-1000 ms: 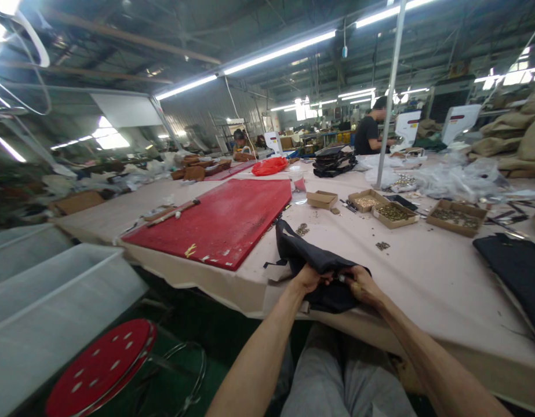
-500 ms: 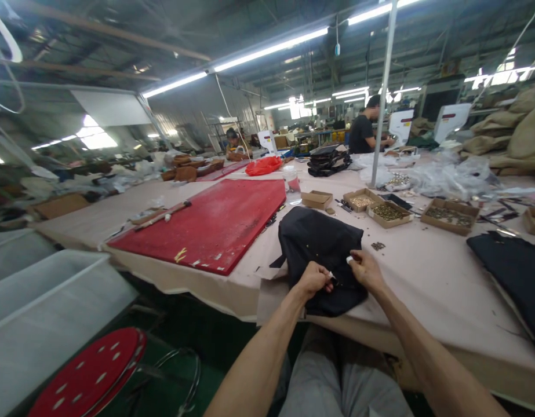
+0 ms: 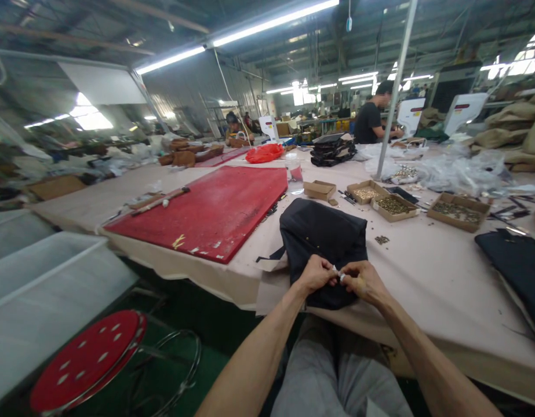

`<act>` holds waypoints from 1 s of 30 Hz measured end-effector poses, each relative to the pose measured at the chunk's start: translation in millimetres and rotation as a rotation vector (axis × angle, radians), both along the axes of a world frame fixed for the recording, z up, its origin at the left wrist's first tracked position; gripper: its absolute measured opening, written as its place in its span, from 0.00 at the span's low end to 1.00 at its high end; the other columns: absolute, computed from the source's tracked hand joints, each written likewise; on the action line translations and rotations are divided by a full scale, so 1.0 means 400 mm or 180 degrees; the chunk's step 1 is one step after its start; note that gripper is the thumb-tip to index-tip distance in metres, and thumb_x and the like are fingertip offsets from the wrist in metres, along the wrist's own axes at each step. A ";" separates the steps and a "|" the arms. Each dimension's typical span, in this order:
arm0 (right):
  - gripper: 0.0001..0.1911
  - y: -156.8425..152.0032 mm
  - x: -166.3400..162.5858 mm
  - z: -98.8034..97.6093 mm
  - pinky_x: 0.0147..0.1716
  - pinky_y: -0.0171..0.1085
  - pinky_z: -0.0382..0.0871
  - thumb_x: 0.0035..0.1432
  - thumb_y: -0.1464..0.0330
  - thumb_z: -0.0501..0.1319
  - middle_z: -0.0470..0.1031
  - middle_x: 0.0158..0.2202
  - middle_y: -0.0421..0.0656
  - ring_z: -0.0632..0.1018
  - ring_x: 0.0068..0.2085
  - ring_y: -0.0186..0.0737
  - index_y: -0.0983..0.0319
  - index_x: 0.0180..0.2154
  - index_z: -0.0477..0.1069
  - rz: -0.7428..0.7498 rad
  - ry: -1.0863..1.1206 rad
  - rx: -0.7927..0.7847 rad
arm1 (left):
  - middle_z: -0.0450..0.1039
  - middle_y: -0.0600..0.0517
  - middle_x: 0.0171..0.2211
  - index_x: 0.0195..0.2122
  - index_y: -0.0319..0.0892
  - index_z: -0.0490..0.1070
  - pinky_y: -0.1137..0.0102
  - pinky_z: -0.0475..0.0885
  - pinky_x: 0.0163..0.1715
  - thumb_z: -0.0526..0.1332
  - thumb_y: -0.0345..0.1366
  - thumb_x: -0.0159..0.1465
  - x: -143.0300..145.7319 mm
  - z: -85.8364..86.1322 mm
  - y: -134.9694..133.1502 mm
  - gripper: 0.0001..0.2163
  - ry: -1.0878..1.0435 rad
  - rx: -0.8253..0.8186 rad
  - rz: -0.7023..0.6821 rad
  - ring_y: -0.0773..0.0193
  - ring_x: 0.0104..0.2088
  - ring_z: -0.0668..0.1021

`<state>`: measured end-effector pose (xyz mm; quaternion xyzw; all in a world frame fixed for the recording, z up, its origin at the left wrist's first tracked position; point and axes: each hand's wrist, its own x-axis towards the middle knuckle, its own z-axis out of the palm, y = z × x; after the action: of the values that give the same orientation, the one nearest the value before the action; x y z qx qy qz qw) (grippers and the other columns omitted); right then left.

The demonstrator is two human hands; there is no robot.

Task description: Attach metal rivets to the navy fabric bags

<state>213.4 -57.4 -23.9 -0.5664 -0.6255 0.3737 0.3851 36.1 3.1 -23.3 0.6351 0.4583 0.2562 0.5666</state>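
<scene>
A black fabric piece (image 3: 323, 229), which looks like a bag, lies at the table's front edge with small brass-coloured studs on it. Over its lower part my left hand (image 3: 317, 274) is closed in a pinch. My right hand (image 3: 366, 281) is pinched too, its fingertips meeting those of the left. White wrapping shows on fingertips of both hands. Whatever lies between the fingers is too small and covered to name. Beyond the right hand, a little heap of small metal fittings (image 3: 382, 239) rests on the table.
Open cardboard boxes of metal fittings (image 3: 395, 207) stand behind the fabric. A red board (image 3: 206, 211) covers the left of the table (image 3: 432, 278). Another black piece (image 3: 513, 260) lies right. A metal pole (image 3: 395, 92) rises behind; a co-worker (image 3: 368, 123) sits beyond. A red stool (image 3: 88, 359) is at lower left.
My right hand has moved left and down from the fabric's right side to meet my left hand. The camera view has shifted slightly.
</scene>
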 end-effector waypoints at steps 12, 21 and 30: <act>0.10 -0.012 0.029 -0.054 0.24 0.32 0.61 0.44 0.69 0.61 0.75 0.23 0.40 0.73 0.24 0.35 0.63 0.31 0.76 -0.0343 -0.0076 -0.0169 | 0.75 0.50 0.21 0.28 0.32 0.78 0.72 0.73 0.27 0.70 0.32 0.44 -0.012 -0.001 -0.005 0.10 -0.0329 -0.0015 -0.0265 0.67 0.22 0.76; 0.12 -0.033 0.029 -0.040 0.26 0.33 0.60 0.46 0.68 0.60 0.78 0.25 0.41 0.74 0.28 0.38 0.61 0.33 0.80 -0.0310 -0.0251 -0.0131 | 0.71 0.53 0.17 0.25 0.33 0.79 0.77 0.59 0.18 0.67 0.30 0.45 0.009 0.020 -0.025 0.07 0.0603 0.0489 0.0201 0.72 0.18 0.68; 0.17 -0.012 0.068 -0.054 0.19 0.31 0.57 0.47 0.68 0.59 0.79 0.26 0.44 0.71 0.21 0.33 0.65 0.38 0.80 0.0151 0.0306 -0.0749 | 0.72 0.52 0.18 0.27 0.34 0.79 0.75 0.63 0.20 0.70 0.33 0.45 0.007 0.049 -0.017 0.09 0.0371 0.0008 -0.0311 0.71 0.19 0.70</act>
<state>240.5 -62.2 -45.3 -0.5741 -0.5713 0.4802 0.3366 38.7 -3.9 -3.5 0.6712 0.4586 0.1913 0.5500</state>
